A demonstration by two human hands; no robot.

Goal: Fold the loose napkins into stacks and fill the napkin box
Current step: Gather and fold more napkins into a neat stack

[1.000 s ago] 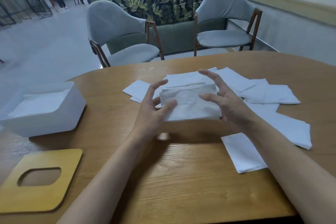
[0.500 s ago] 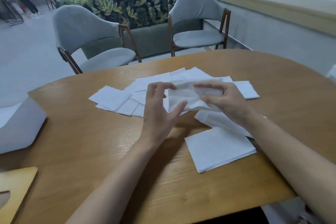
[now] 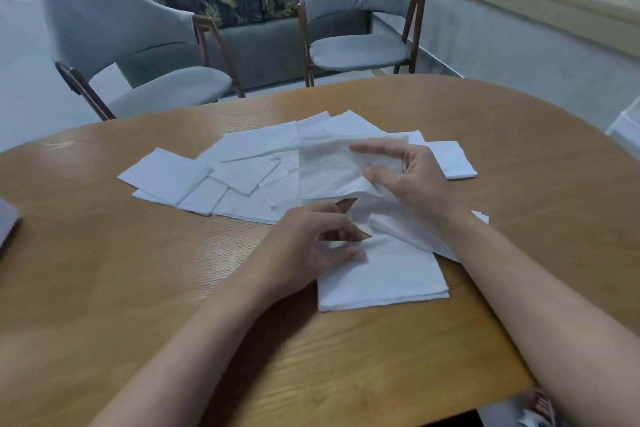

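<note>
Right hand [image 3: 415,191] pinches napkin stack [image 3: 329,170], long axis left-right; left hand [image 3: 304,243] pinches corner of one folded napkin [image 3: 388,281]; loose napkins [image 3: 242,163] overlap, uncountable.

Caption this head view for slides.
Right hand holds a loose napkin; left hand pinches a folded napkin on the table.

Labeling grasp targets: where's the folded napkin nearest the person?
Head view, right of centre: the folded napkin lies on the table, its far-left corner pinched by the left hand; the right hand holds a crumpled napkin beyond it.
</note>
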